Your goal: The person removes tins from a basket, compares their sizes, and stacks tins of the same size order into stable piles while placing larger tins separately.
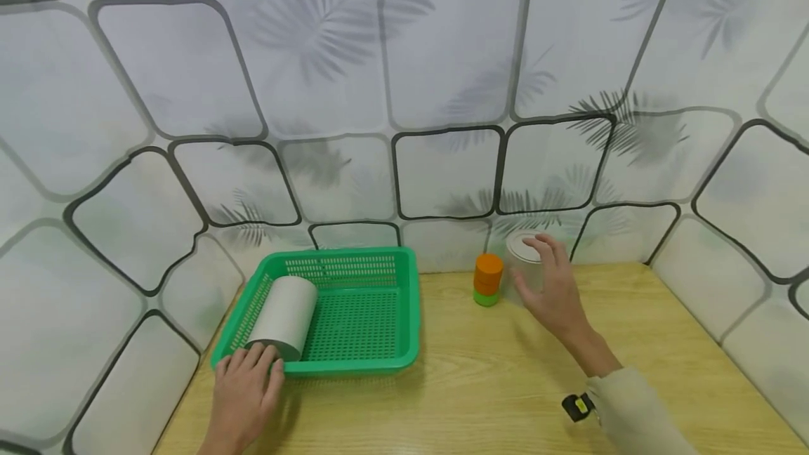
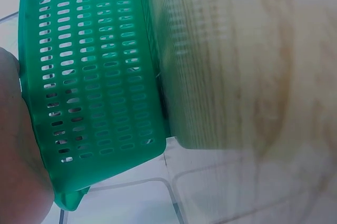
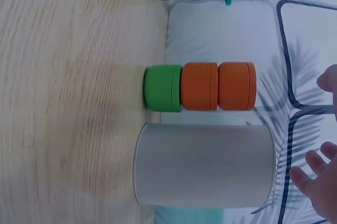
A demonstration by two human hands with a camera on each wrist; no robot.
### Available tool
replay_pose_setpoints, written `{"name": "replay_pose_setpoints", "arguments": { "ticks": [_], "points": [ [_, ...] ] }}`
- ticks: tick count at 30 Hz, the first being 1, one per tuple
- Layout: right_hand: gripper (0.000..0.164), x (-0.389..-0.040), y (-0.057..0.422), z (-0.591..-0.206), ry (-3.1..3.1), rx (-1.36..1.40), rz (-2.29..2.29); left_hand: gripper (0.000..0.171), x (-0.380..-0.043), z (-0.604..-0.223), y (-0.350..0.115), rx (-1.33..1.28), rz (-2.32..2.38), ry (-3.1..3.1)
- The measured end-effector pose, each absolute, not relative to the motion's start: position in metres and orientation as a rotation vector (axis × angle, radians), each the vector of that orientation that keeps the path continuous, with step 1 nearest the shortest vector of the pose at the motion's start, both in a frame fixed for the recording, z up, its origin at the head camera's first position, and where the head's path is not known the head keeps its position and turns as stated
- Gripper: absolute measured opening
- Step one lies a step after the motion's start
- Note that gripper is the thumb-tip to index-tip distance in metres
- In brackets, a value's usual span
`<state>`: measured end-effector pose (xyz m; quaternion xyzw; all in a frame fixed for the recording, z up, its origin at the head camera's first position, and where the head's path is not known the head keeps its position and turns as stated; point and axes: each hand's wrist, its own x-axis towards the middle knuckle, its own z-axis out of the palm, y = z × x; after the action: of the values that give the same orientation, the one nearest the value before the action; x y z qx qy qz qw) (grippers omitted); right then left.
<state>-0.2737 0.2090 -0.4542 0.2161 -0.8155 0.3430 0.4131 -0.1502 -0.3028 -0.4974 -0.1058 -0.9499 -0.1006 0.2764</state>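
Note:
My left hand (image 1: pixel 243 395) rests on the front rim of a green plastic basket (image 1: pixel 413 314), near its left corner, with the fingers laid over the edge. Inside the basket a white cylinder (image 1: pixel 284 314) lies on its side along the left wall. Over on the right, my right hand (image 1: pixel 553 293) hovers at a white lidded canister (image 1: pixel 523 251), fingers spread and partly covering it in the head view. The right wrist view shows a gap between those fingers and the upright canister. Beside it stands a stack of small round containers (image 1: pixel 487 278), two orange above one green.
The wooden table (image 1: pixel 455 385) meets a patterned cloth wall (image 1: pixel 449 174) at the back and sides. The stack stands between the basket and the canister. A black device (image 1: pixel 576 407) sits at my right wrist.

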Motion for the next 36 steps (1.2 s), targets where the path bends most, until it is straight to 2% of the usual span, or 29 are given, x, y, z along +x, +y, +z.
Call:
{"name": "replay_pose_setpoints", "arguments": {
  "ticks": [21, 36],
  "points": [
    [0.064, -0.265, 0.154, -0.453, -2.145, 0.741, 1.061, 0.013, -0.151, -0.497, -0.304, -0.291, -0.26, -2.541],
    [0.067, -0.252, 0.099, -0.449, -2.237, 0.7, 1.374, 0.013, -0.15, -0.497, -0.303, -0.284, -0.26, -2.548]
  ]
}}
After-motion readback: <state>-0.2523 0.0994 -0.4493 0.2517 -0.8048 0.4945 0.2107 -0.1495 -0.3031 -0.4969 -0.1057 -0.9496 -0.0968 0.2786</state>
